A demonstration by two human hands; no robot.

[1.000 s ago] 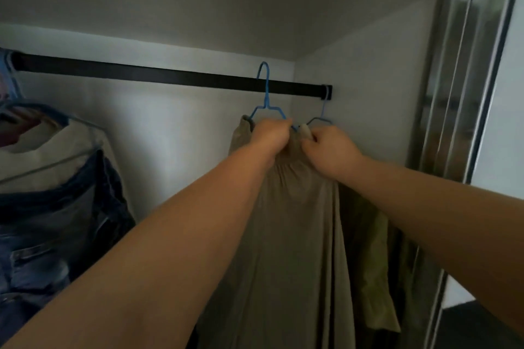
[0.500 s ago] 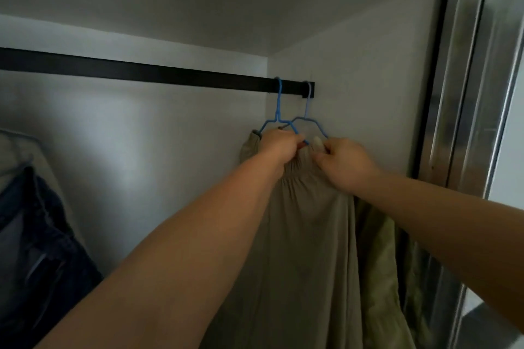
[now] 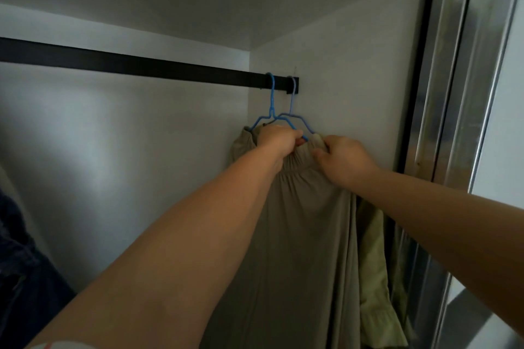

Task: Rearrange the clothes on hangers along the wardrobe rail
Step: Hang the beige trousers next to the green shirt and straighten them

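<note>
Khaki garment slid right along the rail, now by the end wall.
The rail (image 3: pixel 141 64) carries the soft, light khaki garment (image 3: pixel 300 235); left hand (image 3: pixel 279 140) grips its blue hanger (image 3: pixel 272 102), right hand (image 3: pixel 344 157) pinches the gathered waistband, the best hold.

Wardrobe rail (image 3: pixel 136 64): dark, runs from left edge to right side wall. Two blue wire hangers hooked at right end, close together. Left hanger (image 3: pixel 271 105) carries beige gathered-waist garment (image 3: pixel 300 235); right hanger (image 3: pixel 295 110), just beside bracket, behind it. Green garment (image 3: pixel 374 258) hangs behind beige one; its hanger unclear.
</note>
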